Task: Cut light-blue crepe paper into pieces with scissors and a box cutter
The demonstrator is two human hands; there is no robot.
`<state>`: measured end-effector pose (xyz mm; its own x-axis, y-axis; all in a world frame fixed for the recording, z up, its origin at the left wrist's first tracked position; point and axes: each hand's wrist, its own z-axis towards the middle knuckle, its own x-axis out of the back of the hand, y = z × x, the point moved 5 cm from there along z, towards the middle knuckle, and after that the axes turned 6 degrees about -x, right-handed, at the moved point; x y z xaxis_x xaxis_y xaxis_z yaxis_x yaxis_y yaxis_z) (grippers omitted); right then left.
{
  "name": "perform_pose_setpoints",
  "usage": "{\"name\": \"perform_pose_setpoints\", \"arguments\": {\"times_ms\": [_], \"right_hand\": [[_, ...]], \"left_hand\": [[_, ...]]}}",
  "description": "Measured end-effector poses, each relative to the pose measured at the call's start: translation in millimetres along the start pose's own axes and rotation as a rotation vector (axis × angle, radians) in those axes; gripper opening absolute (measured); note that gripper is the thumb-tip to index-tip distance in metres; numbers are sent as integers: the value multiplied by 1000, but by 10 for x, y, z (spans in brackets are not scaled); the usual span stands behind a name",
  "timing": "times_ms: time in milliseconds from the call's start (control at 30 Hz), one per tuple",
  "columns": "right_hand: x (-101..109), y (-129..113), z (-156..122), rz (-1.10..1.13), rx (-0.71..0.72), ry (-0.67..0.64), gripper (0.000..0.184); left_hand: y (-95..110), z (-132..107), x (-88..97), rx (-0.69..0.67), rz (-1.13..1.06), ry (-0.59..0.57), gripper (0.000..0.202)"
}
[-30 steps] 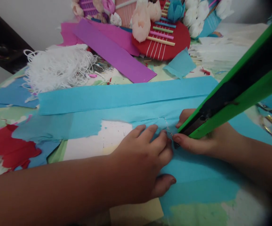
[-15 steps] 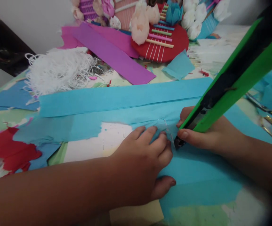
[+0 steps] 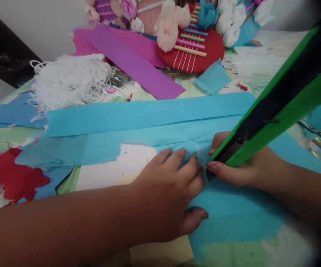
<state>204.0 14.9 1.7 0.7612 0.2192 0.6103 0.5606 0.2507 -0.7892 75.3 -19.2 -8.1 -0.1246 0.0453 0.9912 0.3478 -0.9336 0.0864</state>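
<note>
Lowered slightly: my long green-and-black tool (image 3: 283,100) on light-blue crepe paper (image 3: 232,211).
My left hand (image 3: 166,193) flattens it by the tabletop's (image 3: 138,163) front edge; right hand (image 3: 241,168) pinches the tool's tip.

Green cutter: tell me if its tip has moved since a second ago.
Yes: green cutter tip slid slightly toward the person, judged against the purple strip.

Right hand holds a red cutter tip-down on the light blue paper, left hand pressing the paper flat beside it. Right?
No: the head view shows the cutter is green, not red. The right hand holds it tip-down on the light blue paper, with the left hand pressing the paper flat beside it.
</note>
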Motion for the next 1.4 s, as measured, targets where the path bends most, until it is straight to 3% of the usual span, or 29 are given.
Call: {"name": "perform_pose_setpoints", "arguments": {"times_ms": [433,667,967,1400], "right_hand": [[-25,-51,-14,-63,66,-31,23],[53,51,23,13,5,28,30],[19,12,-11,-29,127,2,28],[17,-12,-5,33,115,0,26]], "left_hand": [[12,-10,21,4,15,25,50],[-7,-1,10,0,25,7,54],[13,2,13,-6,36,37,53],[2,-1,10,-3,29,4,55]]}}
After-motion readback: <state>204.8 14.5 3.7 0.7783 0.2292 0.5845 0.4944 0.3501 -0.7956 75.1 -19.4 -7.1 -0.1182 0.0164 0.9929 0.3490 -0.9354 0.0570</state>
